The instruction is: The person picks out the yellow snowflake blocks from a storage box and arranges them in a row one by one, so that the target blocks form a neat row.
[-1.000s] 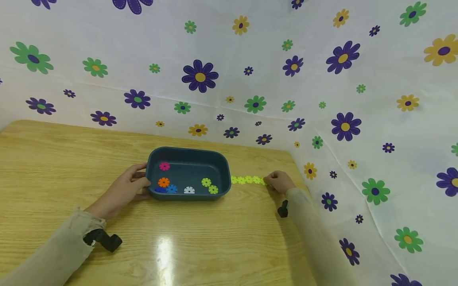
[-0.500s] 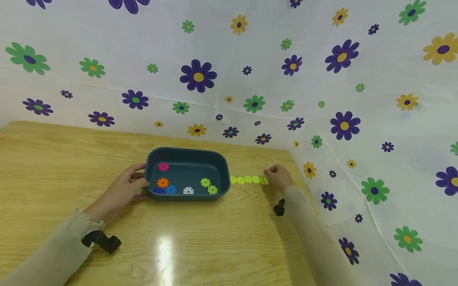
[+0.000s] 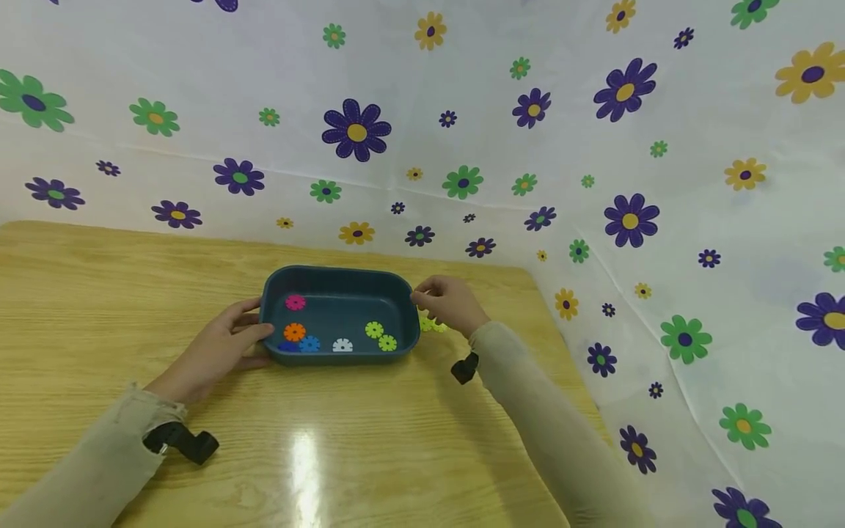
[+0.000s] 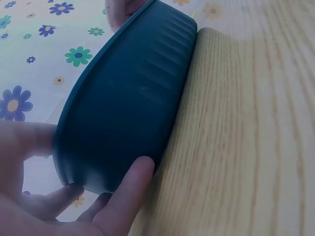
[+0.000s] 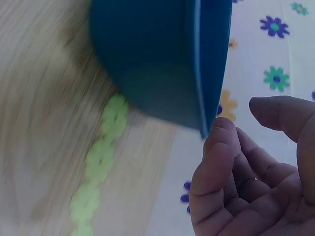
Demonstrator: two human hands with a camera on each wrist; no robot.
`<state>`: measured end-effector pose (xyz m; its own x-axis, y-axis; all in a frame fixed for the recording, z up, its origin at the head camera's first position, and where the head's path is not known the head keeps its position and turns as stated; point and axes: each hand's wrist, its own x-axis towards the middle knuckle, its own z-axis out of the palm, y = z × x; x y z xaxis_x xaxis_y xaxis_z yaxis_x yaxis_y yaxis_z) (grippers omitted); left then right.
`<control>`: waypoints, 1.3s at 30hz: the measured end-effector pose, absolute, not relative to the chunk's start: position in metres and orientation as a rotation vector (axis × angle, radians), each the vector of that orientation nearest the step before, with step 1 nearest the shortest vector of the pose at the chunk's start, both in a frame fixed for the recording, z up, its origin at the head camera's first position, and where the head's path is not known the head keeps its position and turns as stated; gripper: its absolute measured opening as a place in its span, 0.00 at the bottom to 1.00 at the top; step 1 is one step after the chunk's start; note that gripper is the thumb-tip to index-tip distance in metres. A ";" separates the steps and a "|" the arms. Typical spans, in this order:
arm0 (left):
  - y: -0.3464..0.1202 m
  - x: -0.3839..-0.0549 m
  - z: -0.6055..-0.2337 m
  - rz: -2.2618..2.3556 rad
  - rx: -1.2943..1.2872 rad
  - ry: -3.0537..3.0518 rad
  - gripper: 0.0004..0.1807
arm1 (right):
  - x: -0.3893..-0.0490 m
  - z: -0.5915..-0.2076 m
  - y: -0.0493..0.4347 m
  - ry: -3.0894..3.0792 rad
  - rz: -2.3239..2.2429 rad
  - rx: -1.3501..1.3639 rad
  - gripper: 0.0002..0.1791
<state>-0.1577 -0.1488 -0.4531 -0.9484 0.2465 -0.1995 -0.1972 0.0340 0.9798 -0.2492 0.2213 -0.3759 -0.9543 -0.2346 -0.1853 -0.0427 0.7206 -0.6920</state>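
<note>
A dark teal plastic tub [image 3: 337, 359] sits on the table with several notched plastic discs inside. My left hand [image 3: 214, 348] grips its left end, the thumb over the rim and the other fingers against the outer wall [image 4: 118, 98]. At the opposite end my right hand [image 3: 455, 304] is by the rim, fingertips right at its edge. In the right wrist view its thumb [image 5: 275, 110] is spread away from bent fingers and nothing lies between them. A row of yellow-green discs [image 5: 98, 160] runs along the table from the tub's right end, partly hidden by my right hand in the head view.
Within the tub lie a pink disc [image 3: 295, 302], an orange disc [image 3: 294, 332], blue ones [image 3: 309, 344], a white one [image 3: 342, 345] and two yellow-green ones [image 3: 374, 330]. A flower-print sheet [image 3: 290, 88] hangs behind and to the right of the wooden table [image 3: 363, 440].
My right hand has left the far right end of the disc row and moved left to the tub's right rim. The left hand keeps its grip. The head view has shifted slightly.
</note>
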 end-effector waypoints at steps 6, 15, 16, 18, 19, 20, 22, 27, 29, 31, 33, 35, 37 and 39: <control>-0.148 -0.159 -0.449 1.997 0.050 1.993 0.40 | -0.252 -0.371 0.191 2.624 -1.074 -0.290 0.13; -0.151 -0.158 -0.446 2.009 0.044 2.011 0.39 | -0.254 -0.373 0.167 2.550 -0.915 -0.347 0.16; -0.151 -0.158 -0.446 2.010 0.044 2.014 0.39 | -0.254 -0.373 0.166 2.550 -0.888 -0.343 0.16; -0.151 -0.158 -0.446 2.009 0.044 2.020 0.38 | -0.254 -0.373 0.164 2.557 -0.836 -0.333 0.17; -0.151 -0.158 -0.445 2.010 0.042 2.023 0.38 | -0.254 -0.373 0.164 2.562 -0.808 -0.334 0.18; -0.151 -0.158 -0.445 2.010 0.040 2.026 0.38 | -0.255 -0.372 0.163 2.566 -0.780 -0.336 0.18; -0.152 -0.158 -0.445 2.012 0.034 2.029 0.38 | -0.257 -0.372 0.161 2.573 -0.724 -0.343 0.19; -0.154 -0.156 -0.445 2.008 0.015 2.039 0.37 | -0.261 -0.377 0.155 2.578 -0.641 -0.350 0.20; -0.154 -0.156 -0.444 2.007 0.010 2.039 0.37 | -0.262 -0.380 0.151 2.584 -0.615 -0.351 0.19; -0.154 -0.156 -0.444 2.007 0.009 2.041 0.37 | -0.261 -0.383 0.148 2.585 -0.585 -0.349 0.19; -0.153 -0.156 -0.444 2.013 0.010 2.035 0.37 | -0.261 -0.386 0.144 2.579 -0.552 -0.350 0.19; -0.152 -0.155 -0.445 2.020 0.012 2.026 0.37 | -0.260 -0.388 0.141 2.576 -0.506 -0.349 0.20; -0.151 -0.155 -0.446 2.028 0.013 2.013 0.38 | -0.259 -0.390 0.138 2.577 -0.464 -0.343 0.20; -0.151 -0.155 -0.447 2.034 0.016 2.000 0.39 | -0.259 -0.391 0.137 2.583 -0.429 -0.332 0.20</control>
